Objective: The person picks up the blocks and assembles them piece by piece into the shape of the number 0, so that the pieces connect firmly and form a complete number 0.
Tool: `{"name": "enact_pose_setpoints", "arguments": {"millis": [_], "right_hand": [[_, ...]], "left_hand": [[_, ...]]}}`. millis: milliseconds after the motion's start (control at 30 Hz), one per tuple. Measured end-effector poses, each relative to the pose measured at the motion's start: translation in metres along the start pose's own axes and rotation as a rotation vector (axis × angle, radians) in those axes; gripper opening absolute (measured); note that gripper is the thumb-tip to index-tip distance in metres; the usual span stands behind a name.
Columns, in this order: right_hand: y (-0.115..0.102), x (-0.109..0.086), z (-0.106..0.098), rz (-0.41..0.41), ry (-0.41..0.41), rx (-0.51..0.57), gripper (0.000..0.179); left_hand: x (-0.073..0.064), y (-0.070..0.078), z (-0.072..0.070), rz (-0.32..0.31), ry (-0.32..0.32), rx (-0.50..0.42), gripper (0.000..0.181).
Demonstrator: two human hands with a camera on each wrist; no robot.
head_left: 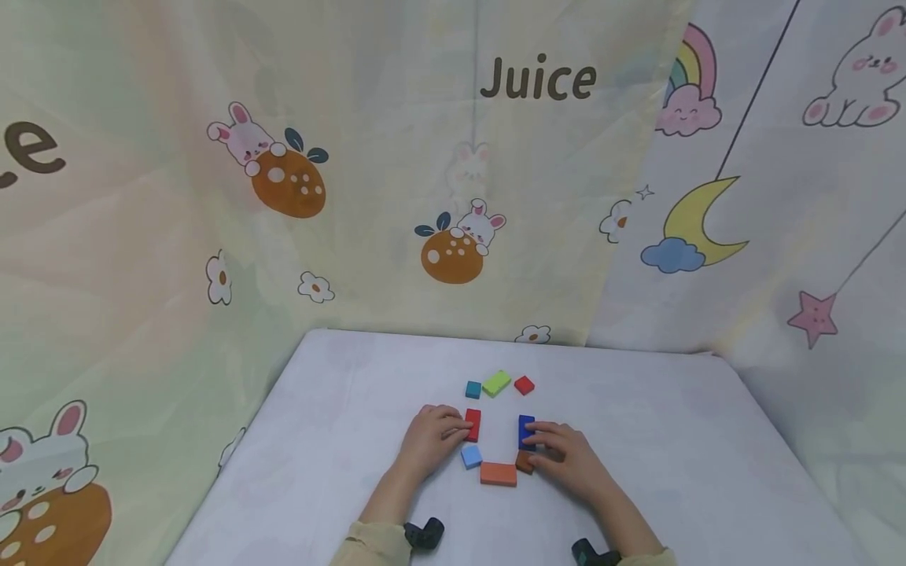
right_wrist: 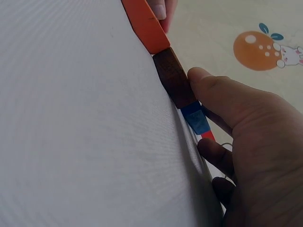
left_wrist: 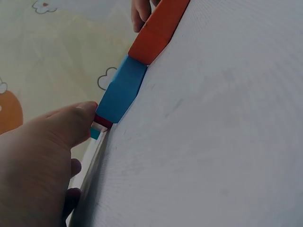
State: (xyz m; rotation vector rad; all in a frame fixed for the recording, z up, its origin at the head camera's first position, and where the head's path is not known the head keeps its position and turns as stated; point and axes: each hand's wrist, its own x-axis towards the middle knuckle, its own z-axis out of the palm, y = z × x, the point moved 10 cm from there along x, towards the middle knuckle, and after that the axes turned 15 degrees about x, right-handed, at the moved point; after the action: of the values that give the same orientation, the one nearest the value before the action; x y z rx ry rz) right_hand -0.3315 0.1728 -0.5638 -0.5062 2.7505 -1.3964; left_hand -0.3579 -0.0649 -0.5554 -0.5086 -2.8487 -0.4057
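Observation:
My left hand (head_left: 433,434) is beside a red block (head_left: 473,425) on the white table, its fingertips touching the block's left side and top. In the left wrist view the left thumb (left_wrist: 78,120) lies close to the light blue block (left_wrist: 122,90), with a bit of red behind it. Across from it, my right hand (head_left: 569,456) reaches in from the right. Its fingers rest at a dark blue block (head_left: 525,432), and its thumb touches a brown block (head_left: 524,461). An orange block (head_left: 499,475) lies between the light blue and brown blocks.
Farther back lie a teal block (head_left: 473,390), a lime green block (head_left: 497,383) and a small red block (head_left: 524,384). The blocks form a rough ring. Printed cloth (head_left: 382,157) hangs behind the table (head_left: 318,440). Dark wrist devices (head_left: 425,534) sit on both forearms.

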Motion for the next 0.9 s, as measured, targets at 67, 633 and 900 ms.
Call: {"name": "enact_pose_setpoints", "arguments": {"millis": [67,633,900], "right_hand": [[0.0002,0.0004,0.0000,-0.005,-0.001,-0.005,0.029],[0.0016,0.0023,-0.0015,-0.005,0.000,-0.007,0.027],[0.0036,0.0018,0.0000,0.011,-0.009,0.005,0.028]], "left_hand": [[0.0005,-0.0001,0.0006,0.007,0.000,-0.004,0.023],[-0.0012,-0.0045,0.0036,-0.069,-0.045,-0.104,0.024],[-0.0019,-0.0025,0.0024,-0.051,-0.034,-0.091,0.022]]}}
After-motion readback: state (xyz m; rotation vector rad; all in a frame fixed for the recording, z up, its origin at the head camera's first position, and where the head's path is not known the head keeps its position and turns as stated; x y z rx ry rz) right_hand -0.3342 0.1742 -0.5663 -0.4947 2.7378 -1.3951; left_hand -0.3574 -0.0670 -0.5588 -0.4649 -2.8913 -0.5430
